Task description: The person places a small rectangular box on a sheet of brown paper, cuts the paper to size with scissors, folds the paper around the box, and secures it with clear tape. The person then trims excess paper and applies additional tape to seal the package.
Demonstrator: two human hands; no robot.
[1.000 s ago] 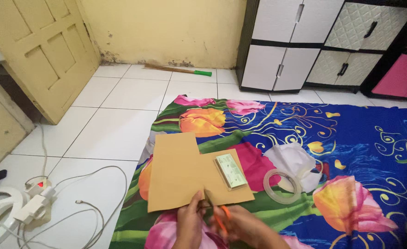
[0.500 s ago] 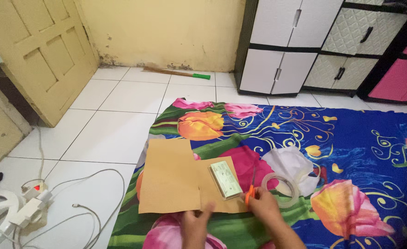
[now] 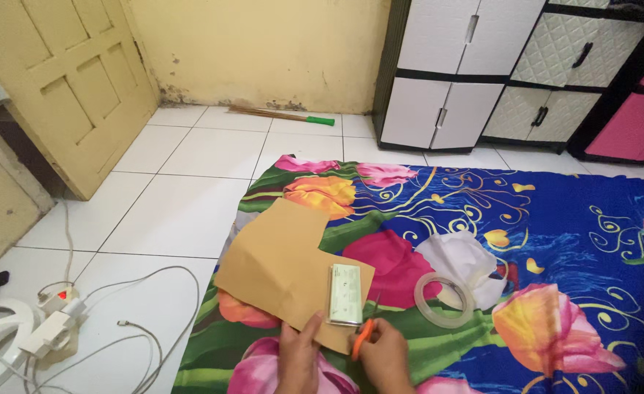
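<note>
1. Since half a second earlier, the brown paper sheet (image 3: 282, 266) had swung round on the bedspread, so that its long edges ran slantwise instead of square to the person, and the right hand (image 3: 384, 356) had come back from beside the tape roll to the sheet's near edge.
2. That right hand was closed around the orange handles of a pair of scissors (image 3: 364, 335), whose blades pointed up toward the sheet's lower right corner; whether the blades were apart or together was too small to tell.
3. Just to its left, the left hand (image 3: 298, 355) pressed down on the near edge of the paper, thumb on top, pinching it flat.
4. A small pale green rectangular packet (image 3: 345, 293) lay on the sheet's right part, just above both hands.
5. To the right of the paper, a clear tape roll (image 3: 444, 299) rested on the bedspread, apart from the sheet and touching a crumpled piece of white cloth (image 3: 462, 255).
6. All of this sat on a blue flowered bedspread (image 3: 556, 219) spread over a white tiled floor (image 3: 183, 204).
7. White cables and a power strip (image 3: 52, 321) lay on the tiles to the left.
8. A white cabinet (image 3: 446, 73) stood against the far wall, with a green-handled broom (image 3: 282, 115) on the floor nearby.
</note>
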